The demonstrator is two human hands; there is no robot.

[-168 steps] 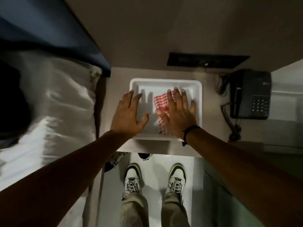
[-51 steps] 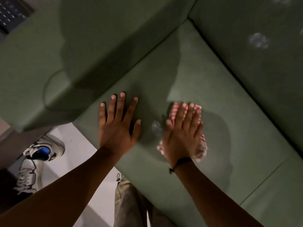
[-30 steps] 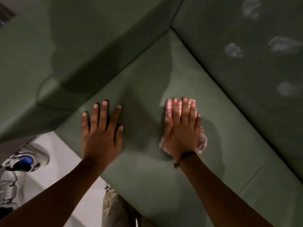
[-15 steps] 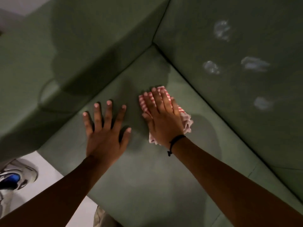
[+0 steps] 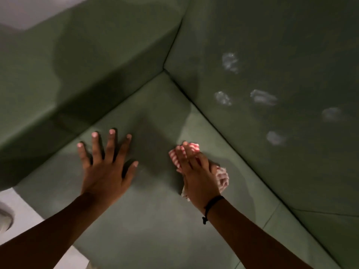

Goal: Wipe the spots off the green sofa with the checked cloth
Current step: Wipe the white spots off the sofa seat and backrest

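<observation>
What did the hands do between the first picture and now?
The right hand took the checked cloth from the white tray to the green sofa, wiped away a pale spot on the seat, and now bunches the cloth in its fingers. The left hand stayed flat and open. Five white spots remain on the backrest.

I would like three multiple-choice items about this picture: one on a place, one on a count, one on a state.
1. Where are the whitish spots?
A. green sofa backrest
B. seat cushion
C. floor

2. How many spots are visible?
A. two
B. five
C. nine

3. What does the right hand do?
A. rests empty
B. points upward
C. grips the red-and-white checked cloth

Key: 1 A, all spots sit on the upright green sofa backrest. 2 B, five pale marks show there. 3 C, its fingers close on the cloth; the left hand lies flat, spread.
</observation>
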